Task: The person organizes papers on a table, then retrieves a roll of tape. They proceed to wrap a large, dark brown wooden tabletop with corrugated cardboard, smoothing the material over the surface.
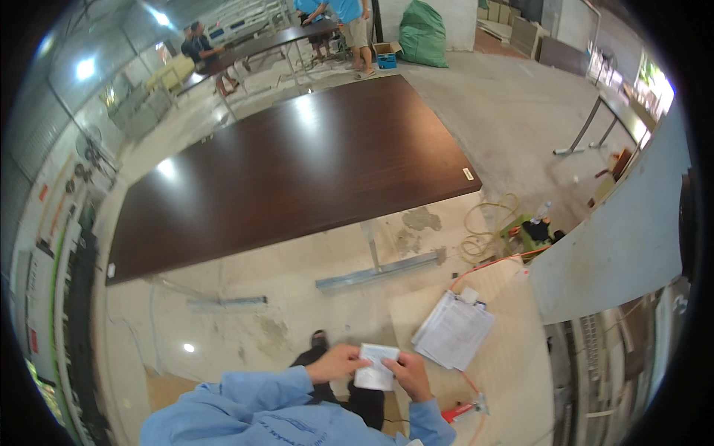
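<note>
Low in the view, I hold a small folded white paper (374,377) in front of my body. My left hand (338,363) grips its left side, the thumb lying across the sheet. On the opposite side, my right hand (413,375) is closed on the paper's right edge. Faint marks show on the sheet, too small to make out. Beyond my hands stands a large dark brown tabletop (297,175) on metal legs, with a small pale label (467,174) at its right corner. A stack of papers (455,331) lies on a pale wooden surface (513,357) to my right.
A red tool (457,412) lies near my right forearm, beside an orange hose (487,264). A coiled yellow hose (480,241) rests on the floor. Several people work at a far dark table (282,37), near a green sack (422,36). Stacked strips (595,357) stand at right.
</note>
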The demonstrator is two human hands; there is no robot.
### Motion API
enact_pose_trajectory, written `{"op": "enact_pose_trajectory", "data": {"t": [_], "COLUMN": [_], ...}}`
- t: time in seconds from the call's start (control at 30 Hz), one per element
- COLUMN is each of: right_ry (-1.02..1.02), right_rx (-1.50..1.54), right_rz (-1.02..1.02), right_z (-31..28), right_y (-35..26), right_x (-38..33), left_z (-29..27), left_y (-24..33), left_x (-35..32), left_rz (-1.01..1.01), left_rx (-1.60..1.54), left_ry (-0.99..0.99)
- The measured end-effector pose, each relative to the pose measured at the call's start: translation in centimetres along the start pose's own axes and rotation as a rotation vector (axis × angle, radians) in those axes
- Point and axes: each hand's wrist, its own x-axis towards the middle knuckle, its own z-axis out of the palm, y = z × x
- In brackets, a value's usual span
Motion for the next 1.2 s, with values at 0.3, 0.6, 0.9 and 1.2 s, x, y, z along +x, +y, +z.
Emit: {"op": "enact_pose_trajectory", "data": {"t": [0.3,0.6,0.9,1.2], "right_ry": [-0.289,-0.578,-0.992,-1.2], "right_rx": [0.026,-0.07,0.039,-0.315], "right_rz": [-0.017,-0.062,0.236,0.239], "right_z": [13.6,35.7,51.5,67.8], "right_y": [-9.7,-8.6,-6.4,-7.8], "right_x": [-0.3,-3.9,-6.5,0.5], "left_z": [-7.5,-14.3,-18.3,-28.7], "left_y": [-0.4,-11.9,-20.7,-26.4], "left_x": [-12.6,-31.5,-45.9,-51.2], "left_rz": [0.26,0.38,0.677,0.753], "left_rx": [-0.415,-0.842,-0.773,-0.93], "left_ry": [0.467,0.581,0.562,0.944]}}
